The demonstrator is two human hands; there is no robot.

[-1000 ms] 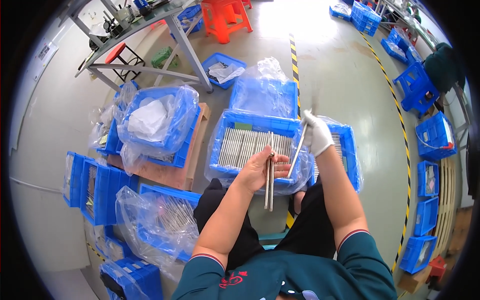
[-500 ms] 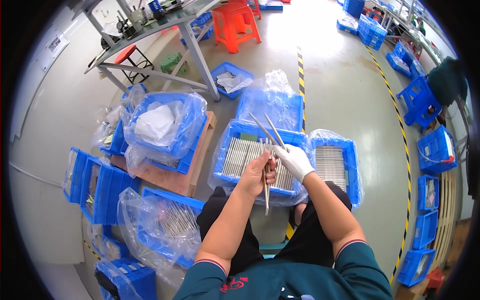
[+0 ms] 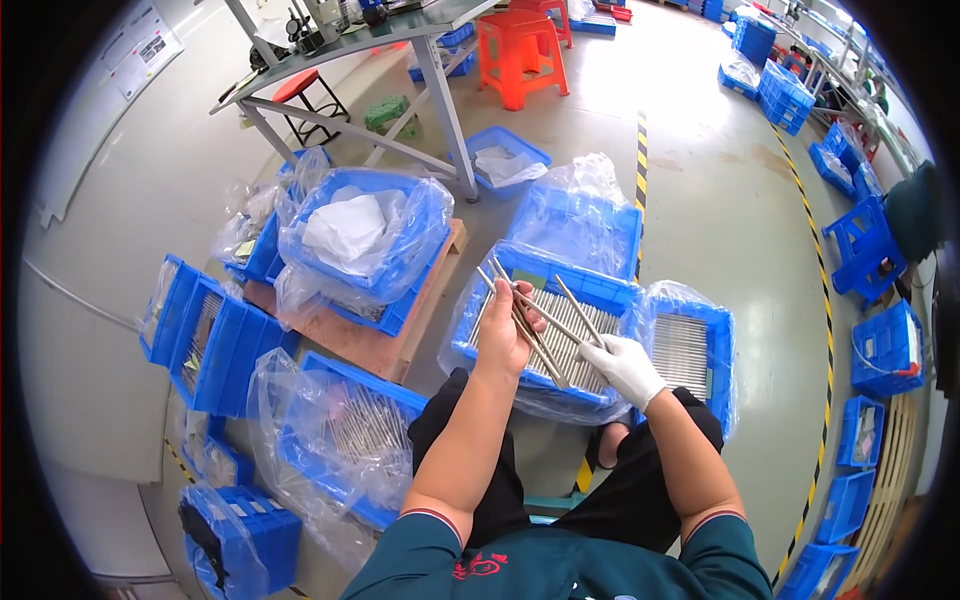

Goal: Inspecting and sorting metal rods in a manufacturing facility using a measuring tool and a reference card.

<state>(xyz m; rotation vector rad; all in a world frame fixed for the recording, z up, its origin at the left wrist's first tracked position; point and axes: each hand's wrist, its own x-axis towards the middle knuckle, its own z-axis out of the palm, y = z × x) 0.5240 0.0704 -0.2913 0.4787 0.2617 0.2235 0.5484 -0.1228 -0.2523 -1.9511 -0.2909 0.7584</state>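
Note:
Over a blue plastic crate [image 3: 606, 289] lined with clear film, my bare left hand [image 3: 506, 335] is closed round a few slim metal rods [image 3: 545, 358], which slant down to the right. My right hand [image 3: 628, 370], in a white glove, pinches metal rods [image 3: 577, 308] that point up and away to the left. One of these reaches across to my left fingers, where the two sets cross. Beneath my hands, rows of similar rods fill the crate, partly hidden by my left hand. A green piece lies near its far side.
Another blue crate [image 3: 722, 345] of rods stands close on the right. To the left are a film-covered crate of rods [image 3: 365, 425] and stacked crates on a wooden pallet [image 3: 330, 335]. A workbench [image 3: 370, 45] and red stools [image 3: 515, 60] stand beyond. Striped tape [image 3: 642, 165] marks the floor.
My hands have moved apart, the right one lower and to the right. The rods in my left hand now slant instead of hanging nearly straight. The whole view has shifted slightly.

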